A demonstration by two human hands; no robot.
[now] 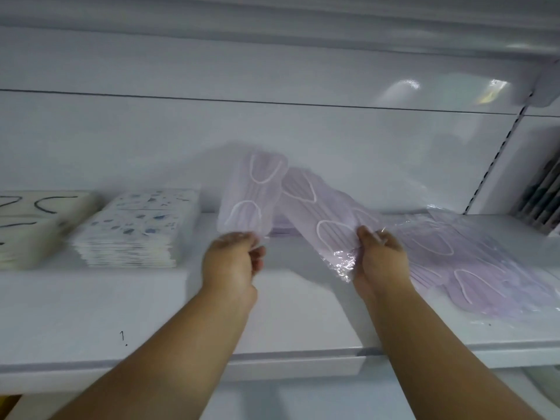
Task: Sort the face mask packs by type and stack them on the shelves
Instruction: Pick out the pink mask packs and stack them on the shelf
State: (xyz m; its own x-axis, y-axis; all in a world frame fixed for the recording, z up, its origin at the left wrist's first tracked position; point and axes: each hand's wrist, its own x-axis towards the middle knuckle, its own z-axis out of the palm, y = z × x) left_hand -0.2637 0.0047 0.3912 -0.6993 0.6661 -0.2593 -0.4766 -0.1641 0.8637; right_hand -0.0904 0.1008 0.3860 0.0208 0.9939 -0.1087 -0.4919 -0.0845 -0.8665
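The left hand (pixel 231 256) pinches one lilac mask pack (pixel 251 195) by its near end; the right hand (pixel 378 253) grips a second pack (pixel 321 216). Both are raised over the shelf (pixel 151 313), probably for stacking beside the loose lilac pile (pixel 472 268).

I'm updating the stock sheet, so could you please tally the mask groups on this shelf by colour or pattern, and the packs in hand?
Lilac packs held in the hands: 2, one in the left hand and one in the right hand
Lilac pile lying on the shelf: 1
Blue-patterned stack: 1
Cream stack with dark loops: 1
Total: 5
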